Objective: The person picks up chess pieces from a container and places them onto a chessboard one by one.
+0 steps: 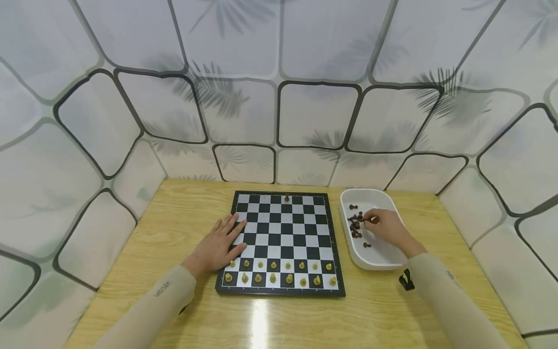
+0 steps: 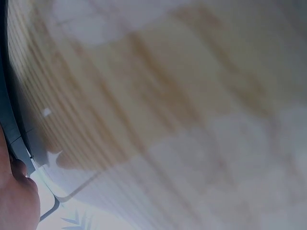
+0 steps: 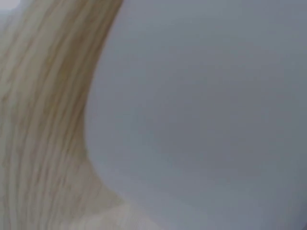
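A black-and-white chessboard [image 1: 283, 242] lies in the middle of the wooden table. Light pieces [image 1: 279, 272] fill its two nearest rows, and one dark piece [image 1: 286, 198] stands on the far row. My left hand [image 1: 219, 244] rests flat on the board's left edge with its fingers straight. My right hand [image 1: 385, 227] is inside the white tray [image 1: 375, 261], fingers curled down onto the heap of dark pieces [image 1: 355, 225], and appears to pinch one. The left wrist view shows only a sliver of hand [image 2: 14, 199] and blurred table. The right wrist view is a blur of tray [image 3: 201, 115] and wood.
Patterned padded walls [image 1: 279, 97] close in the table on three sides. A small black object [image 1: 406, 280] lies by my right sleeve. Bare wood [image 1: 174, 218] runs left of the board and along the near edge.
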Demonstrator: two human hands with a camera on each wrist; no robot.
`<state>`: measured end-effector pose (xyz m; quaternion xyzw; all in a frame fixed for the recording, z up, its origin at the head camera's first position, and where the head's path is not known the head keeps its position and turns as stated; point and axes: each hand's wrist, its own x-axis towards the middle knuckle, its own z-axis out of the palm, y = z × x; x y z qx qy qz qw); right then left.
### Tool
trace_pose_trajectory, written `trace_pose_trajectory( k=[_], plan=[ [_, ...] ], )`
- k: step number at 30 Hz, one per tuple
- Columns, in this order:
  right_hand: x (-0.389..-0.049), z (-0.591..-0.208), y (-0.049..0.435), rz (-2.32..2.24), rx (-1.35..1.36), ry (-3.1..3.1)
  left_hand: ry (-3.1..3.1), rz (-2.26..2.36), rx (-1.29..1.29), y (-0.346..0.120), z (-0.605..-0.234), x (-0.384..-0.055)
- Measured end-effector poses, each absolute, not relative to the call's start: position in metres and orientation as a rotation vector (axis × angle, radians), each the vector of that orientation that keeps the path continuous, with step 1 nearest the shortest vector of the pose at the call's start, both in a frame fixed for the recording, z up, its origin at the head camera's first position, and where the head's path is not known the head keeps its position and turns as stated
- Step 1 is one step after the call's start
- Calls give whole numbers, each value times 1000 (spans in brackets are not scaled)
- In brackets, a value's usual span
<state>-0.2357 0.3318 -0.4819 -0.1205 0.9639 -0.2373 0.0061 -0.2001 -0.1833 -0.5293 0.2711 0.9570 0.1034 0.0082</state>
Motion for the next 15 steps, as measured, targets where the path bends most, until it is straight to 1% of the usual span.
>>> trace_pose_trajectory(
  k=[6, 15],
  plan=[
    [-236, -472, 326, -904, -346, 3007, 2987, 324, 833, -184, -531, -200],
    [-240, -461, 319, -974, -349, 3016, 2993, 333, 852, -183, -529, -200]
  ],
)
